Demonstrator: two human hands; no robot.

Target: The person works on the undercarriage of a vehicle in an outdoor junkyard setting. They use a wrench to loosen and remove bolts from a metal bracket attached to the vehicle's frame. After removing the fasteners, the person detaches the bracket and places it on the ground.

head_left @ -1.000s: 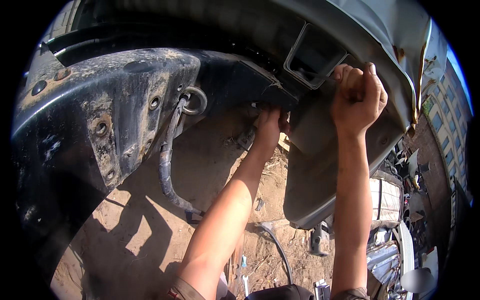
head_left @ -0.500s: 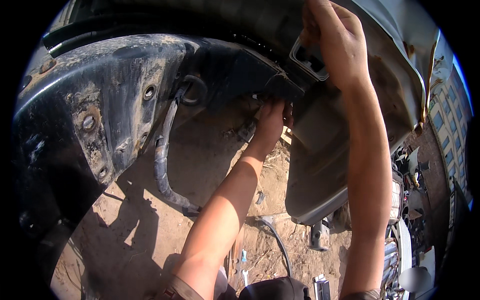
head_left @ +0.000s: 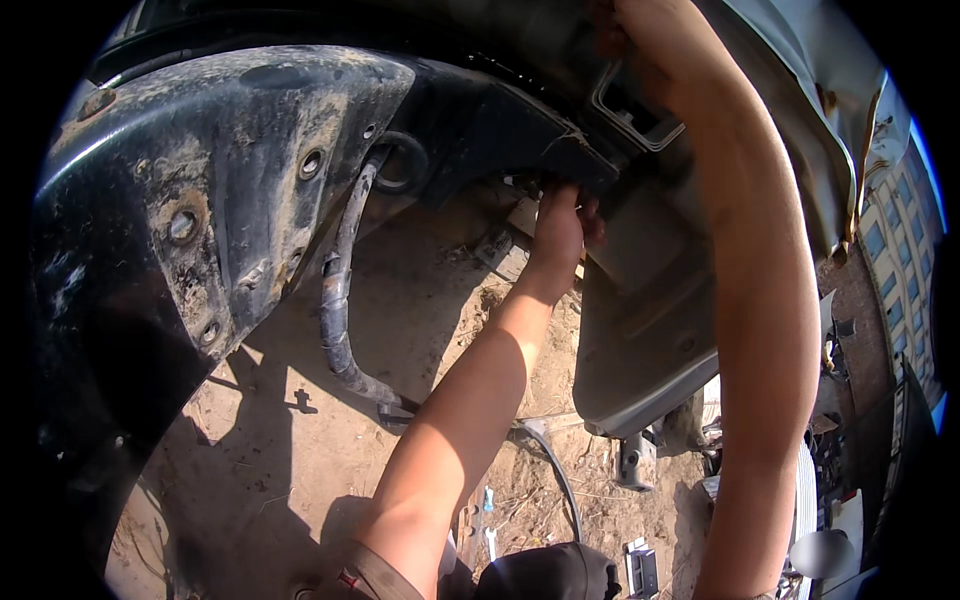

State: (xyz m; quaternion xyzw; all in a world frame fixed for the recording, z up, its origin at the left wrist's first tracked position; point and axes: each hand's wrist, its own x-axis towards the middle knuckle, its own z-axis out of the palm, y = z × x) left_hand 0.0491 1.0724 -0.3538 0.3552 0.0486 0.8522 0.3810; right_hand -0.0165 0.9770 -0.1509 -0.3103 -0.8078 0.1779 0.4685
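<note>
My left hand (head_left: 562, 228) reaches up beneath the lower edge of a dark, dirt-caked vehicle body panel (head_left: 250, 150). Its fingers are bent, and the tips go out of sight under that edge, so what they grip is hidden. Raised at the top of the view, my right hand (head_left: 655, 40) has curled fingers in deep shadow, close to a rectangular opening with a pale rim (head_left: 650, 138). What those fingers hold cannot be made out. Between my forearms hangs a grey-brown plastic liner (head_left: 640, 340).
A taped wiring hose (head_left: 337, 310) loops down from a grommet in the panel. On the dirt ground (head_left: 270, 460) lie a wrench (head_left: 490, 543), a black cable (head_left: 562, 480) and a metal piece (head_left: 642, 568). Scrap parts and a building (head_left: 895, 260) are at the right.
The view has shifted slightly. My right hand has moved up toward the top edge, showing more of the rimmed opening. My left hand stays beneath the panel edge, its fingers turned a little.
</note>
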